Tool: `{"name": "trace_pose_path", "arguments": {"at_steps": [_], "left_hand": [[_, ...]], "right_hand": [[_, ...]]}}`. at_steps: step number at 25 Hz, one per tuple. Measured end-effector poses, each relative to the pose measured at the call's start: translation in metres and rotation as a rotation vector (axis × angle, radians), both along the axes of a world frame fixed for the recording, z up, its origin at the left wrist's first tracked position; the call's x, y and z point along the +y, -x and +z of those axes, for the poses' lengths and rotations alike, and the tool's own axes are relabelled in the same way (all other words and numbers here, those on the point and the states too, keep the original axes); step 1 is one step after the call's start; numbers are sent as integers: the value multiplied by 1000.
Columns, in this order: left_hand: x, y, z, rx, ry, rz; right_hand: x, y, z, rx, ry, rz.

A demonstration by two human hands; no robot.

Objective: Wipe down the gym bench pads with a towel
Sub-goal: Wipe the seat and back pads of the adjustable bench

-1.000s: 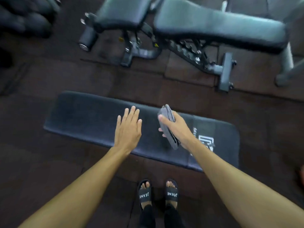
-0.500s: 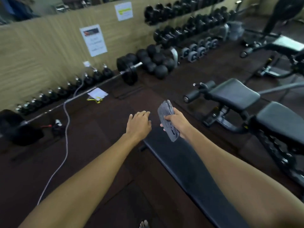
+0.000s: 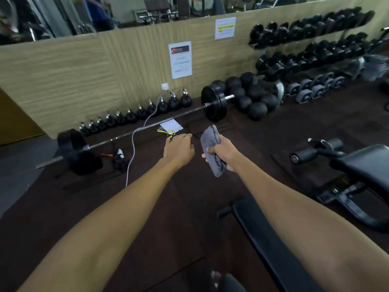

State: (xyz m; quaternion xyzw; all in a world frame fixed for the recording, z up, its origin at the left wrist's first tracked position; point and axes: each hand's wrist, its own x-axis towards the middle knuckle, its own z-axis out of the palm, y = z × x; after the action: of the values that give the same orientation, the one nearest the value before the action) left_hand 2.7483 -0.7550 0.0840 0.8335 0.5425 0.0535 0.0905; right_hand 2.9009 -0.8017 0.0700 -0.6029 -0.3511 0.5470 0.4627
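My right hand [image 3: 223, 153] grips a folded grey towel [image 3: 211, 144], held upright in front of me above the floor. My left hand [image 3: 179, 147] reaches forward beside it, palm down, fingers loosely bent, holding nothing. The flat black bench pad [image 3: 265, 241] runs along the floor under my right forearm, partly hidden by the arm. A second bench with a black seat pad [image 3: 366, 163] and roller [image 3: 303, 155] stands at the right. Neither hand touches a pad.
A loaded barbell [image 3: 213, 105] lies across the floor ahead, with kettlebells [image 3: 145, 112] along the wooden wall behind it. Round dumbbells [image 3: 252, 98] and a dumbbell rack [image 3: 311, 45] fill the back right. A white cable [image 3: 134, 144] and a paper [image 3: 171, 126] lie on the dark rubber floor.
The view has swung up and left from the bench toward the wall. Both hands lifted off the flat pad and now hover over the floor; the right still holds the towel.
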Motion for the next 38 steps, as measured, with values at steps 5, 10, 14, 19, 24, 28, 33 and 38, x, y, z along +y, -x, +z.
{"name": "trace_pose_path", "arguments": {"at_steps": [5, 10, 14, 19, 24, 28, 33, 38], "left_hand": [[134, 3, -11, 30, -1, 14], [270, -24, -6, 26, -5, -51], [365, -65, 3, 1, -23, -126], [480, -140, -1, -32, -61, -326], [547, -239, -10, -3, -40, -610], [556, -337, -20, 18, 22, -820], [517, -477, -45, 56, 46, -1079], [451, -626, -62, 72, 59, -1262]], "right_hand": [[138, -1, -16, -7, 7, -1], [266, -29, -10, -16, -3, -53], [344, -69, 0, 62, -39, -173], [422, -134, -11, 116, -72, -372], [444, -205, -18, 113, -71, -667], [423, -269, -28, 83, -68, -891], [371, -360, -54, 90, -57, -1175], [307, -471, -67, 50, -41, -1418]]}}
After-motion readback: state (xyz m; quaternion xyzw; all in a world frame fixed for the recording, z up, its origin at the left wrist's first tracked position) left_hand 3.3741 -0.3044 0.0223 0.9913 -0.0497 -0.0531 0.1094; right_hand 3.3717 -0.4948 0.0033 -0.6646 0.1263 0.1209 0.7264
